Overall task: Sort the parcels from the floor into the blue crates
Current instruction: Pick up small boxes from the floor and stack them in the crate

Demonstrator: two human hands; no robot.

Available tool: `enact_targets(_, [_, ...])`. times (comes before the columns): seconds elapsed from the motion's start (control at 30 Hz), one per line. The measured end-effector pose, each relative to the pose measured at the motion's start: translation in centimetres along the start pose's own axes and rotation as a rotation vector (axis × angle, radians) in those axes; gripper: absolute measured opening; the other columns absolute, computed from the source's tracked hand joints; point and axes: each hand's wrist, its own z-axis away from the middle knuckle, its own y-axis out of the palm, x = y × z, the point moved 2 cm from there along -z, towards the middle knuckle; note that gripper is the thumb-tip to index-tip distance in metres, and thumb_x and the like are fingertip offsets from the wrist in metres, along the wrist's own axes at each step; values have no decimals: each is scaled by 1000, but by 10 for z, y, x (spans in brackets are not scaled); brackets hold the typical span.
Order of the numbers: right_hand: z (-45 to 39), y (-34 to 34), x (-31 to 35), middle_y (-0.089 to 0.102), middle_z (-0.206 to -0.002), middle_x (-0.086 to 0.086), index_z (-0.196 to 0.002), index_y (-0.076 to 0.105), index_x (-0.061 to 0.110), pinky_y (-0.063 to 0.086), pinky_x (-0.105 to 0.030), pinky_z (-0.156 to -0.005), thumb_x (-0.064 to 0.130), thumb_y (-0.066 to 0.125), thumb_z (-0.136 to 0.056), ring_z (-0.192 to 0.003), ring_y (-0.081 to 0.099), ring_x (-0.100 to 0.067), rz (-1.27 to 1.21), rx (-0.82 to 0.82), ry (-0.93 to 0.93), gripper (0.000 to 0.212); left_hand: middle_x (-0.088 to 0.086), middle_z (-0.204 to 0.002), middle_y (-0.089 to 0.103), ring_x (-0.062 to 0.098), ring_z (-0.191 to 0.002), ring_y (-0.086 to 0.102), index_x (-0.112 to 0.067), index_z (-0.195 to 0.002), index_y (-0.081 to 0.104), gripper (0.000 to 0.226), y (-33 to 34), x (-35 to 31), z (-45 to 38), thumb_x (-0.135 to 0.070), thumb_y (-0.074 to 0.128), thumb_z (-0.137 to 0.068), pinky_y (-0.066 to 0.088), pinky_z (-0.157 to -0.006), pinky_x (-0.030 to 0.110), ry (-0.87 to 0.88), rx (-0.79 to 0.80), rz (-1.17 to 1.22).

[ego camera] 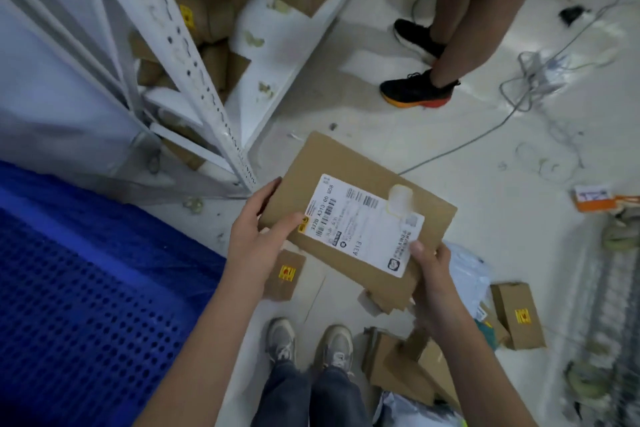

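Both hands hold a flat cardboard parcel (356, 218) above the floor (467, 156), beside the blue crate (86, 305)

The left hand (258, 236) grips the parcel's near-left edge, thumb curled onto the top by the label (363, 224) and fingers wrapped along the side; the right hand (431, 269) pinches the near-right corner, thumb on the label's end. The parcel lies nearly flat, label up, its long axis running from about 10 o'clock to 4 o'clock; the far corner points toward 11 o'clock at the white rack (194, 55). The crate sits at 8 o'clock of the parcel. More boxes (519, 315) lie on the floor at 5 o'clock, and one small box (284, 276) under the left wrist. A second person's legs (460, 28) stand at 1 o'clock
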Motion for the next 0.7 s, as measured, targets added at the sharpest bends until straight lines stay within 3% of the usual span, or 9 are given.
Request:
enact_targets(0.07, [29, 24, 19, 66, -108, 10, -138, 28, 29, 55, -30, -70, 58, 71, -47, -91, 69, -9, -5, -11, 7, 105, -20, -120, 59, -9, -106, 56, -40, -125, 49, 59, -11, -25, 26, -23, 75, -75, 47, -77, 6, -8, -84, 62])
enact_targets(0.13, [61, 55, 33, 60, -116, 6, -140, 26, 26, 53, -34, -75, 57, 70, -48, -98, 63, -13, -17, 16, 26, 106, -9, -136, 48, 6, -122, 49, -35, -139, 37, 84, -18, -44, 55, -41, 75, -64, 45, -97, 26, -87, -123, 104])
enact_targets(0.23, [103, 97, 42, 57, -112, 6, -141, 20, 24, 54, -34, -74, 53, 69, -53, -100, 61, -16, -32, 86, 42, 105, -1, -142, 44, 18, -123, 50, -36, -144, 26, 97, -16, -66, 95, -42, 77, -62, 46, -100, 46, -171, -28, 150])
enact_targets(0.3, [125, 117, 45, 59, -111, 9, -140, 18, 29, 56, -35, -77, 53, 71, -52, -105, 61, -18, -12, 136, 7, 106, -1, -138, 50, 20, -120, 55, -37, -142, 28, 99, -19, -75, 115, -35, 83, -60, 50, -96, 47, -147, -7, 209])
enact_targets(0.4, [145, 131, 51, 62, -114, 7, -139, 22, 33, 57, -38, -82, 51, 74, -54, -110, 62, -20, 49, 282, 11, 102, -3, -133, 55, 20, -117, 58, -38, -140, 34, 96, -39, -88, 131, -38, 81, -57, 51, -94, 49, -110, -110, 288])
enact_targets(0.53, [147, 137, 72, 54, -133, -4, -140, 34, 24, 52, -39, -90, 52, 65, -62, -117, 57, -23, 125, 379, 2, 89, -8, -131, 57, 16, -108, 64, -39, -139, 37, 92, -76, -101, 154, -40, 81, -59, 57, -82, 37, -76, -204, 378])
enact_targets(0.6, [145, 147, 89, 53, -134, -2, -137, 41, 25, 48, -38, -95, 56, 59, -65, -115, 57, -17, 209, 399, -55, 81, -11, -126, 61, 12, -100, 68, -39, -138, 38, 90, -93, -105, 169, -42, 79, -58, 57, -68, 27, -46, -248, 394])
enact_targets(0.7, [152, 182, 109, 58, -127, 8, -130, 51, 28, 46, -37, -100, 63, 56, -66, -111, 58, -5, 428, 557, -131, 74, -15, -119, 65, 7, -97, 68, -39, -133, 44, 80, -118, -105, 190, -42, 80, -61, 56, -64, 24, -23, -314, 400])
